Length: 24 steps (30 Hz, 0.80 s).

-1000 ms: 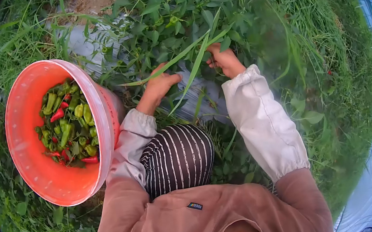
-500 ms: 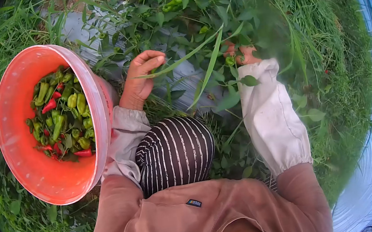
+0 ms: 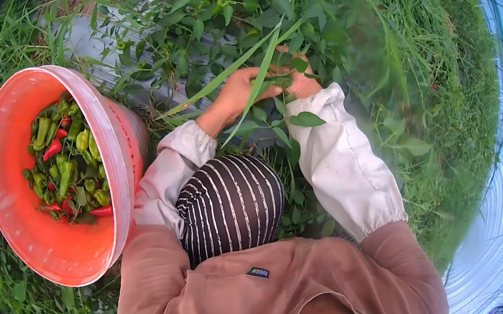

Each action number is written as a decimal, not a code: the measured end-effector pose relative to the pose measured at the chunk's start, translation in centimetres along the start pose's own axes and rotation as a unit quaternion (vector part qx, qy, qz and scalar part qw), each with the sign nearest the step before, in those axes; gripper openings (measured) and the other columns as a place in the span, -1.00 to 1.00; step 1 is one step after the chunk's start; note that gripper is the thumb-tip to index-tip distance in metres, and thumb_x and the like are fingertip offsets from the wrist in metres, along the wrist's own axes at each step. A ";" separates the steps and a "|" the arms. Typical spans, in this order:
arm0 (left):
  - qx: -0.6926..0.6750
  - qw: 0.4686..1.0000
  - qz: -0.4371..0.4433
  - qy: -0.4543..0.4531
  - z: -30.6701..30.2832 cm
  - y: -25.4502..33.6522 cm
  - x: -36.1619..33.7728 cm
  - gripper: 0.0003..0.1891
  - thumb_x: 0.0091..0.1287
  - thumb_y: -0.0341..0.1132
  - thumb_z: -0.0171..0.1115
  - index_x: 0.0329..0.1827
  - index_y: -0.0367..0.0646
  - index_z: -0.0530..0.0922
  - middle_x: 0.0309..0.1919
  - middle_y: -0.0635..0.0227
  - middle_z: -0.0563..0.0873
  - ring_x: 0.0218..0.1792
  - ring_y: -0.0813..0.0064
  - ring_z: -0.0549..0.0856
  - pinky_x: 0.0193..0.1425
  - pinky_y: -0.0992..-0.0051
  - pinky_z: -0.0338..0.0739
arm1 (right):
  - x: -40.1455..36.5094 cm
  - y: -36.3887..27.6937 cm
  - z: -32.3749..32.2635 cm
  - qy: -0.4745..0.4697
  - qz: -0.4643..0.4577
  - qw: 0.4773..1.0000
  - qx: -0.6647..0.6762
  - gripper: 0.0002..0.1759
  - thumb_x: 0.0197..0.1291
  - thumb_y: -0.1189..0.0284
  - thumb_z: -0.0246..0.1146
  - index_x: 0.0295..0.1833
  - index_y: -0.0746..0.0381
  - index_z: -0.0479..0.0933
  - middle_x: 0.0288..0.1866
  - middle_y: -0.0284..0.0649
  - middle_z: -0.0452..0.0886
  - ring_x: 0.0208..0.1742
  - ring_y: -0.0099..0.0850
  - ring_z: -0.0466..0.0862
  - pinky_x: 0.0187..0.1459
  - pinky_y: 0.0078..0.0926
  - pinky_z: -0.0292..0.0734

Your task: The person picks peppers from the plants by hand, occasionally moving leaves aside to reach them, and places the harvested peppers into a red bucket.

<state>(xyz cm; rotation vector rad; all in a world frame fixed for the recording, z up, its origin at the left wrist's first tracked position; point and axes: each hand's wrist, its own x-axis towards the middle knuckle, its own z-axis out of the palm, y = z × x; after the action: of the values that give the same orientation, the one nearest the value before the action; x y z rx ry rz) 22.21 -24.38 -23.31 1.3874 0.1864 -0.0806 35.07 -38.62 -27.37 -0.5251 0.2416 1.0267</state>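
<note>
My left hand reaches across to the pepper plant, thumb and fingers closing around leafy growth there. Long grass blades pass in front of it. My right hand is right beside it, its fingers curled among the leaves and partly covered by them. What either hand grips is hidden by the foliage. On the left, a tilted orange-red bucket holds many green peppers and several red peppers.
My knee in striped cloth rises between my forearms. Grey plastic mulch film lies under the plants. Tall grass grows on the right, beside a pale blue sheet-like surface.
My left hand has moved right, from beside the bucket to the plant by my right hand. The right hand has shifted slightly left. The green pepper at its fingers is now hidden.
</note>
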 end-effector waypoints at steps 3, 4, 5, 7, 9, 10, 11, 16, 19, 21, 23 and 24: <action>-0.002 0.995 -0.090 -0.036 0.4 -2.3 0.8 -0.64 0.11 -0.25 0.53 -0.09 -0.21 0.69 -0.42 0.42 0.71 -0.34 0.57 0.65 -0.11 0.54 0.52 | 0.1 1.4 2.4 0.276 -0.119 0.953 -0.046 -0.68 0.22 0.41 0.23 0.02 0.36 0.59 -0.42 -0.25 0.61 -0.60 -0.44 0.49 -0.56 -0.45 0.46; -0.016 0.999 -0.046 -0.023 0.6 -2.1 0.5 -0.71 0.11 -0.23 0.50 -0.21 -0.22 0.67 -0.48 0.44 0.67 -0.43 0.61 0.60 -0.28 0.55 0.49 | 0.1 1.0 1.5 0.239 -0.095 0.964 -0.070 -0.71 0.23 0.42 0.22 0.00 0.36 0.60 -0.41 -0.26 0.60 -0.56 -0.42 0.51 -0.54 -0.45 0.45; -0.016 0.999 -0.045 -0.018 0.4 -1.0 0.1 -0.71 0.11 -0.23 0.50 -0.21 -0.22 0.67 -0.48 0.44 0.67 -0.43 0.61 0.60 -0.28 0.55 0.49 | 0.0 0.5 1.2 0.202 -0.071 0.972 -0.094 -0.73 0.24 0.43 0.21 -0.02 0.35 0.61 -0.40 -0.27 0.59 -0.52 -0.41 0.53 -0.52 -0.45 0.45; 0.016 0.992 -0.106 -0.070 -0.1 0.8 -0.5 -0.76 0.12 -0.24 0.44 -0.40 -0.20 0.57 -0.57 0.50 0.56 -0.54 0.64 0.53 -0.44 0.56 0.41 | -0.5 -0.7 0.5 0.157 -0.026 0.981 -0.108 -0.78 0.24 0.46 0.20 -0.05 0.32 0.59 -0.37 -0.27 0.58 -0.51 -0.39 0.53 -0.53 -0.45 0.43; -0.027 0.991 -0.106 -0.075 0.0 0.2 -0.4 -0.72 0.13 -0.27 0.41 -0.50 -0.17 0.46 -0.62 0.53 0.46 -0.62 0.66 0.46 -0.53 0.57 0.32 | -0.2 -1.1 -0.1 0.125 0.034 0.987 -0.092 -0.78 0.24 0.46 0.19 -0.04 0.30 0.58 -0.35 -0.25 0.60 -0.51 -0.38 0.56 -0.53 -0.45 0.49; -0.037 0.985 -0.144 -0.092 -0.1 0.4 -0.5 -0.73 0.14 -0.27 0.40 -0.50 -0.16 0.45 -0.63 0.53 0.44 -0.62 0.66 0.45 -0.53 0.58 0.32 | -1.0 -1.2 1.2 0.141 0.051 0.982 -0.116 -0.75 0.26 0.43 0.20 0.01 0.28 0.56 -0.29 -0.23 0.62 -0.44 -0.36 0.62 -0.44 -0.42 0.61; -0.047 0.976 -0.180 -0.108 -0.2 0.5 -0.6 -0.73 0.15 -0.27 0.39 -0.50 -0.15 0.45 -0.63 0.54 0.43 -0.61 0.66 0.45 -0.52 0.59 0.31 | -0.7 -1.7 0.5 0.139 0.055 0.981 -0.120 -0.75 0.26 0.43 0.20 0.01 0.28 0.56 -0.29 -0.23 0.62 -0.44 -0.36 0.62 -0.44 -0.42 0.61; 0.134 0.983 -0.054 -0.112 -1.3 -2.0 0.4 -0.72 0.11 -0.14 0.32 -0.29 -0.18 0.69 -0.53 0.32 0.62 -0.62 0.51 0.49 -0.45 0.39 0.39 | -1.6 -2.5 2.7 0.174 0.128 0.955 -0.204 -0.75 0.30 0.32 0.24 0.00 0.20 0.57 -0.32 -0.27 0.64 -0.42 -0.35 0.65 -0.44 -0.41 0.64; 0.232 0.967 -0.082 -0.059 -3.8 -1.1 -0.9 -0.75 0.12 -0.17 0.32 -0.36 -0.20 0.67 -0.58 0.35 0.61 -0.62 0.52 0.49 -0.47 0.46 0.38 | -0.3 -4.7 -0.2 -0.039 0.283 0.953 -0.102 -0.73 0.30 0.32 0.25 0.06 0.18 0.55 -0.35 -0.33 0.62 -0.46 -0.48 0.62 -0.52 -0.51 0.57; 0.035 0.989 -0.145 0.000 -5.2 -1.8 -0.7 -0.81 0.19 -0.25 0.29 -0.32 -0.20 0.66 -0.50 0.40 0.64 -0.61 0.56 0.50 -0.49 0.55 0.37 | -0.3 -4.7 -0.5 -0.049 0.280 0.953 -0.107 -0.72 0.30 0.33 0.25 0.07 0.18 0.54 -0.35 -0.33 0.62 -0.46 -0.49 0.61 -0.52 -0.52 0.56; -0.329 0.932 -0.111 0.103 -6.1 -1.0 -0.2 -0.88 0.21 -0.37 0.28 -0.24 -0.21 0.63 -0.38 0.46 0.65 -0.59 0.65 0.50 -0.50 0.63 0.34 | -0.3 -4.6 -0.7 -0.053 0.272 0.954 -0.111 -0.71 0.30 0.33 0.25 0.08 0.19 0.54 -0.34 -0.33 0.62 -0.46 -0.49 0.61 -0.52 -0.52 0.55; -0.319 0.931 -0.122 0.132 -6.3 -0.5 0.4 -0.80 0.20 -0.45 0.31 -0.12 -0.25 0.61 -0.27 0.36 0.68 -0.50 0.63 0.59 -0.43 0.61 0.41 | -0.3 -4.6 -0.7 -0.054 0.267 0.955 -0.113 -0.71 0.30 0.33 0.25 0.09 0.19 0.53 -0.34 -0.33 0.62 -0.46 -0.50 0.61 -0.52 -0.53 0.55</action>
<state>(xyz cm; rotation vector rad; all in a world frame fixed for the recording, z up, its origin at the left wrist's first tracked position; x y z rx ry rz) 21.96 -18.24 -24.96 0.7140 0.5593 -0.0340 38.94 -41.08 -26.51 -0.6242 0.1724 1.6198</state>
